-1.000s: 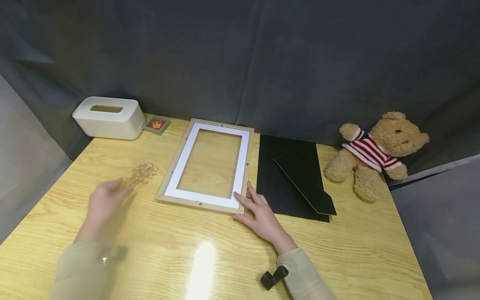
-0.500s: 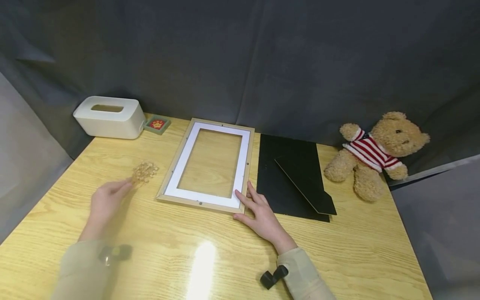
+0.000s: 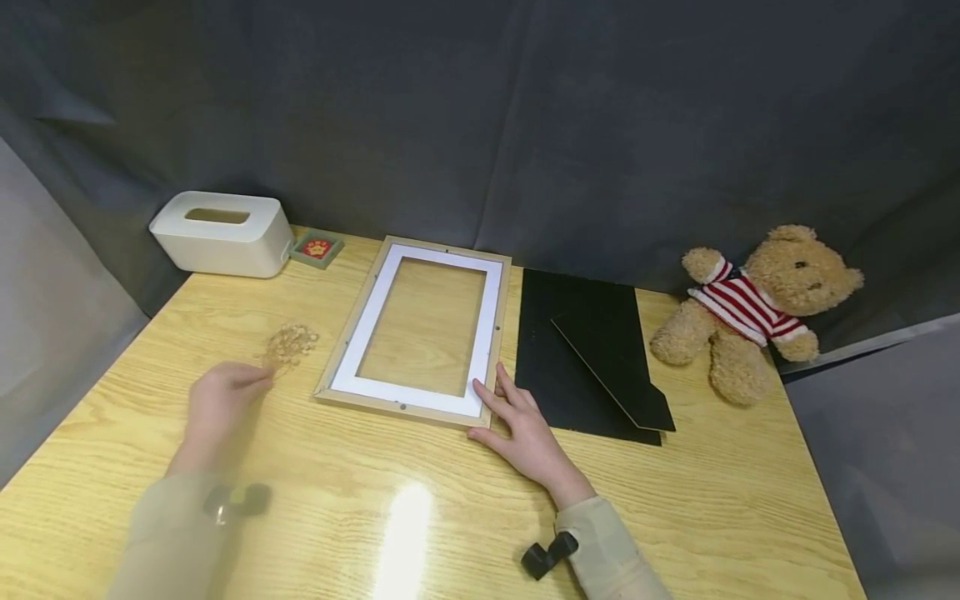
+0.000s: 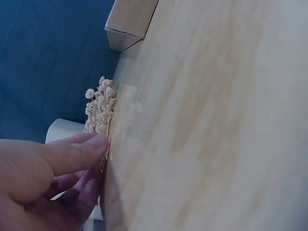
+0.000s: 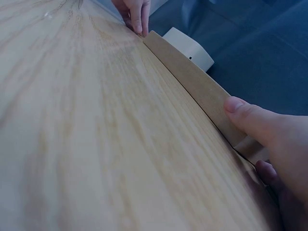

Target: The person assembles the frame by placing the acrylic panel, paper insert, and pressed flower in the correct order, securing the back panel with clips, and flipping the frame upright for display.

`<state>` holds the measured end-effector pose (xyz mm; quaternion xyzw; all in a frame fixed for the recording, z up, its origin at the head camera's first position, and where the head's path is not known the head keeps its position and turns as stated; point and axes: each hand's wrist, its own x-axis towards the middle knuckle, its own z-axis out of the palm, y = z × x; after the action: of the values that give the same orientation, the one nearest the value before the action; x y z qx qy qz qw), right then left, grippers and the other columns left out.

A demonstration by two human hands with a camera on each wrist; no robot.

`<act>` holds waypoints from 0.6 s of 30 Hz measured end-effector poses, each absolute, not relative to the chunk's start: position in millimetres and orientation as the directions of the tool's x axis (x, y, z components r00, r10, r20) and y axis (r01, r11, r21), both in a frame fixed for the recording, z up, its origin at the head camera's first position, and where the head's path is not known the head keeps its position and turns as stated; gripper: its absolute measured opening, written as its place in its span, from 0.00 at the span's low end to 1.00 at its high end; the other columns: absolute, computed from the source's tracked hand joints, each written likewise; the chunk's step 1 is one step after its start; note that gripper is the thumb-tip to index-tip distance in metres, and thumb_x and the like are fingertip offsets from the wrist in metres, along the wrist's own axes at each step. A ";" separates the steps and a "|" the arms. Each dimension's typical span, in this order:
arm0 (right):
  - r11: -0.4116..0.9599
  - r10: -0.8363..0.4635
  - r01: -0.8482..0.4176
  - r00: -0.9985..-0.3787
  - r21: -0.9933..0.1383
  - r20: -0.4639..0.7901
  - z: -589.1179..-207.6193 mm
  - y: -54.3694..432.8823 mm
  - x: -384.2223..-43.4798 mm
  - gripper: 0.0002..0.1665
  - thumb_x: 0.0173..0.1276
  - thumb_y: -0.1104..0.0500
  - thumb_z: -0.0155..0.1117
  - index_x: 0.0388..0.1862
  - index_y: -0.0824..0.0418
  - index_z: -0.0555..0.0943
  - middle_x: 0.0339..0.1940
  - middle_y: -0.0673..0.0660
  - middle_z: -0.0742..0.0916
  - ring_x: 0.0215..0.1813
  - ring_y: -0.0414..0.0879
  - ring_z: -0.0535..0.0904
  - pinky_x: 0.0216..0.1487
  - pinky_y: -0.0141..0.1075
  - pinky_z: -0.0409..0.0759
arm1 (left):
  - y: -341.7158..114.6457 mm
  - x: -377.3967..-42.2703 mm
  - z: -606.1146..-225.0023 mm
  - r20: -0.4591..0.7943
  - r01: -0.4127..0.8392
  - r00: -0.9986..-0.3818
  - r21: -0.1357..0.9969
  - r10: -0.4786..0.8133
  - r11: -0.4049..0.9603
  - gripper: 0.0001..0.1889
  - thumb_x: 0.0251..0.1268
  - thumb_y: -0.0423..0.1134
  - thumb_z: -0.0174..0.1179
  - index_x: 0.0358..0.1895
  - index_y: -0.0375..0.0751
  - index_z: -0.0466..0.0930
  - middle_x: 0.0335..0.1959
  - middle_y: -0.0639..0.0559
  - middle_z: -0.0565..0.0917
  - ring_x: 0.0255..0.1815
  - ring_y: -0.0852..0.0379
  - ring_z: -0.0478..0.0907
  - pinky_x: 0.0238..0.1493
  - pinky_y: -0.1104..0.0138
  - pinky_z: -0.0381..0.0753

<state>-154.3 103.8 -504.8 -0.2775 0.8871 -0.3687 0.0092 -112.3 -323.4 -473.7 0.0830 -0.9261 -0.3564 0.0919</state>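
A small bunch of pale dried flowers (image 3: 290,343) lies low over the left part of the table. My left hand (image 3: 225,400), slightly blurred, pinches its thin stems between thumb and fingers; the left wrist view shows the flower heads (image 4: 100,107) beyond the fingertips. Centrally placed is a light wooden picture frame (image 3: 411,407) with a white mat (image 3: 491,321) around its opening. My right hand (image 3: 521,429) rests at the frame's near right corner, thumb against the front edge and the other fingers spread over the mat and right side.
Right of the frame lies a black backing board (image 3: 543,358) with its stand flap (image 3: 618,367) raised. A teddy bear (image 3: 738,308) in a striped sweater sits farther right. At the back left are a white tissue box (image 3: 225,246) and a small green-edged tray (image 3: 318,249).
My left hand has shifted slightly right, its fingers closing together at the dried flowers' stems. The right hand stays at the frame corner.
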 end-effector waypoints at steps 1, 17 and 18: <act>0.574 -0.499 -0.485 -0.846 -0.660 0.187 -504.7 103.9 -154.4 0.42 0.60 0.41 0.68 0.72 0.44 0.64 0.78 0.56 0.53 0.65 0.47 0.63 0.61 0.51 0.69 | -323.2 -113.0 -474.2 0.123 -0.081 -0.969 0.667 -0.216 0.741 0.11 0.65 0.35 0.61 0.46 0.32 0.83 0.47 0.33 0.81 0.50 0.35 0.75 0.55 0.42 0.68; 0.574 -0.502 -0.483 -0.846 -0.661 0.182 -505.9 104.7 -154.3 0.42 0.60 0.40 0.67 0.72 0.43 0.64 0.78 0.55 0.52 0.65 0.47 0.63 0.61 0.51 0.69 | -319.2 -119.1 -479.4 0.126 -0.131 -0.952 0.658 -0.280 0.742 0.07 0.62 0.32 0.62 0.41 0.35 0.86 0.40 0.37 0.85 0.49 0.35 0.79 0.54 0.44 0.72; 0.575 -0.502 -0.484 -0.845 -0.660 0.183 -506.2 104.7 -154.3 0.42 0.60 0.40 0.67 0.72 0.43 0.64 0.78 0.56 0.52 0.65 0.47 0.63 0.61 0.51 0.70 | -319.3 -119.6 -479.8 0.134 -0.129 -0.950 0.654 -0.282 0.746 0.07 0.61 0.31 0.62 0.40 0.35 0.86 0.39 0.37 0.85 0.48 0.35 0.79 0.53 0.44 0.73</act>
<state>-154.3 104.7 -506.2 -0.2778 0.8872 -0.3682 0.0122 -119.6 -319.3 -479.8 0.1107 -0.9274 -0.3391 0.1128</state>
